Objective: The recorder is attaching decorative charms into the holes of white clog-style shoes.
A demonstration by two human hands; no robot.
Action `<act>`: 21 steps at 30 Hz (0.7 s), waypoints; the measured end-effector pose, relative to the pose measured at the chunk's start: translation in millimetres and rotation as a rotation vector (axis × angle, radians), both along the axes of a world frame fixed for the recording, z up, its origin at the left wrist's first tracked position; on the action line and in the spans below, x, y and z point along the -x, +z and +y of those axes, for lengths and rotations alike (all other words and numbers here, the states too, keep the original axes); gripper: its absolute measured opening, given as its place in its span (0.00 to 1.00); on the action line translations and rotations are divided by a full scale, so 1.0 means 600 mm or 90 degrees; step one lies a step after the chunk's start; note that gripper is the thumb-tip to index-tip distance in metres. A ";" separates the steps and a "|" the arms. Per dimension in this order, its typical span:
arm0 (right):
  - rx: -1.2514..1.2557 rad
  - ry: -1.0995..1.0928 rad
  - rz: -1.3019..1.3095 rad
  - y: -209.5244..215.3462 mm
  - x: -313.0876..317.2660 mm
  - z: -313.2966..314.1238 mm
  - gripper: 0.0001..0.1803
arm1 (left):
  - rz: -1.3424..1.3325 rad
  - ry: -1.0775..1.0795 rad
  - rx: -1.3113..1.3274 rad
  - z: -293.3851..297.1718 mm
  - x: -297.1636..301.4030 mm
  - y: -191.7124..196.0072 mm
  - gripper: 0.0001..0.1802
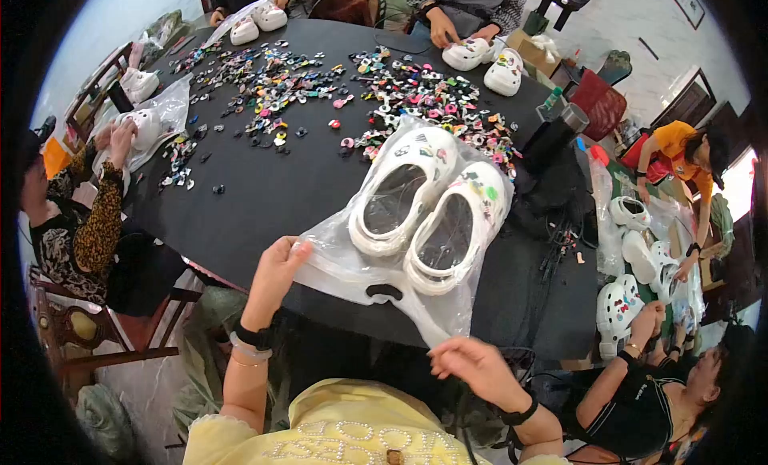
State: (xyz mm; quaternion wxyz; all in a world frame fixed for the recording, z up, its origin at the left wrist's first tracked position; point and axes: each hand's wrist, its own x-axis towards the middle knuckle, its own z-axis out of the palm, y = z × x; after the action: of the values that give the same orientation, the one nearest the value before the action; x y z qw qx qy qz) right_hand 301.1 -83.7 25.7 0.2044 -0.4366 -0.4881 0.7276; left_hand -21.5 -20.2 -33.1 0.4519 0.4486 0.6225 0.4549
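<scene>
Translucent bag (332, 258) pinched at near corners by left hand (280, 263) and right hand (478, 370); pull best matched both sides, white clogs (430, 150) left untipped.

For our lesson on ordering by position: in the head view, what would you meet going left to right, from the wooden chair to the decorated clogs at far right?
Wooden chair, left hand, white clogs in the plastic bag, black tumbler, decorated white clogs near a co-worker's hands.
</scene>
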 end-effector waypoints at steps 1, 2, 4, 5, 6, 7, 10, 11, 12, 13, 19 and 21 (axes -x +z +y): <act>0.064 0.063 0.045 -0.013 0.011 -0.004 0.15 | -0.005 0.022 0.019 -0.006 -0.007 -0.001 0.16; 0.126 0.121 0.089 -0.030 0.020 -0.005 0.16 | -0.085 -0.001 0.051 -0.016 -0.021 0.008 0.16; 0.163 0.144 0.133 -0.043 0.034 -0.006 0.18 | -0.356 -0.034 0.143 -0.043 -0.066 0.031 0.14; 0.248 0.127 0.158 -0.042 0.039 -0.004 0.19 | -0.419 -0.049 0.163 -0.065 -0.090 0.034 0.13; 0.332 0.107 0.182 -0.043 0.040 -0.005 0.19 | -0.483 -0.065 0.183 -0.085 -0.112 0.034 0.13; 0.352 0.065 0.239 -0.056 0.034 -0.008 0.20 | -0.520 -0.104 0.221 -0.105 -0.129 0.037 0.12; 0.107 -0.011 0.112 -0.067 0.029 -0.011 0.23 | -0.467 -0.176 0.234 -0.142 -0.169 0.027 0.13; 0.132 -0.084 0.198 -0.061 0.034 -0.017 0.21 | -0.427 -0.188 0.216 -0.149 -0.177 0.020 0.13; 0.136 -0.092 0.195 -0.066 0.033 -0.026 0.21 | -0.386 -0.200 0.198 -0.157 -0.183 0.015 0.14; 0.146 -0.110 0.175 -0.077 0.029 -0.032 0.20 | -0.387 -0.207 0.205 -0.160 -0.188 0.015 0.14; 0.194 -0.191 0.133 -0.089 0.006 -0.065 0.18 | -0.378 -0.274 0.228 -0.186 -0.182 0.016 0.13; 0.203 -0.116 0.084 -0.095 -0.002 -0.068 0.18 | -0.319 -0.282 0.249 -0.189 -0.184 0.012 0.12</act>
State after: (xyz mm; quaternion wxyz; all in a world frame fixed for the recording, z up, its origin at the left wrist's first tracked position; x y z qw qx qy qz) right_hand 302.4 -124.4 -31.4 0.2293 -0.4572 -0.3107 0.8011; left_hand 88.9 -133.6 -26.1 0.7544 0.3522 0.4561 0.3144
